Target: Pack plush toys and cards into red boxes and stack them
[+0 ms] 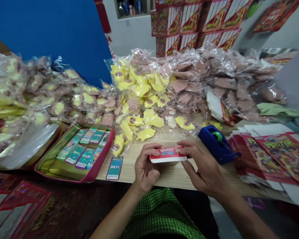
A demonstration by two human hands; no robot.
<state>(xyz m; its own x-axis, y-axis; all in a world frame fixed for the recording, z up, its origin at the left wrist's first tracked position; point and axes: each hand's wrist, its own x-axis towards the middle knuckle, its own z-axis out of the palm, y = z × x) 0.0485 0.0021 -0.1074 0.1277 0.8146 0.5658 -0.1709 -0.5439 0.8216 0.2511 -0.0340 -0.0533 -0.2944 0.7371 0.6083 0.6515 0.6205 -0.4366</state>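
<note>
A small red cardboard box [167, 154] with a white lower edge and printed lettering is held between both hands, just above the wooden table [173, 175]. My left hand [146, 166] is closed on its left end, the thumb curled below. On the right end, my right hand [204, 169] grips it with bent fingers. One green printed card [114, 168] lies flat to the left of my left hand. Bagged yellow figures [151, 118] lie just beyond the box, and a blue tape dispenser [215, 142] with green tape stands past my right hand.
To the left sits a gold-lined tin [46, 171] with several cards in it. Bagged pinkish pieces [219, 73] are heaped along the back. Flat printed cartons [271, 152] are stacked at the right; red boxes [186, 20] stand behind the heap.
</note>
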